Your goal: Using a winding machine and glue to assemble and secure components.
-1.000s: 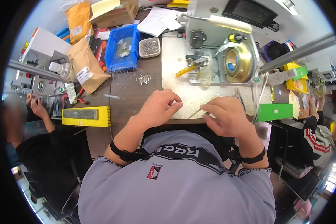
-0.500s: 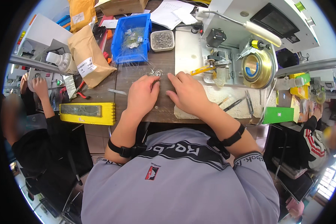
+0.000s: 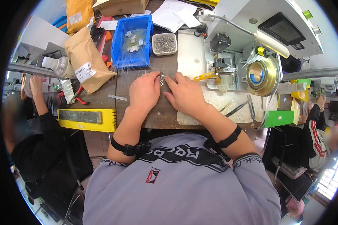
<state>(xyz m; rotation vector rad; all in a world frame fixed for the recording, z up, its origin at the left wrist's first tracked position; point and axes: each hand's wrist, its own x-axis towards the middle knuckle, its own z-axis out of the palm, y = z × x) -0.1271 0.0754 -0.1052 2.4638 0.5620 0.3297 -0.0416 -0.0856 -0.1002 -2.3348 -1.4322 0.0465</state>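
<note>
Left hand [image 3: 144, 92] and right hand [image 3: 184, 93] are pinching small metal hooks [image 3: 162, 78] over our counter [image 3: 139, 112], so we are risking dropping one through loosening fingertips.

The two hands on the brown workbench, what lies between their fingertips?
In the head view, a small silver metal clip sits between the left hand and right hand.
</note>
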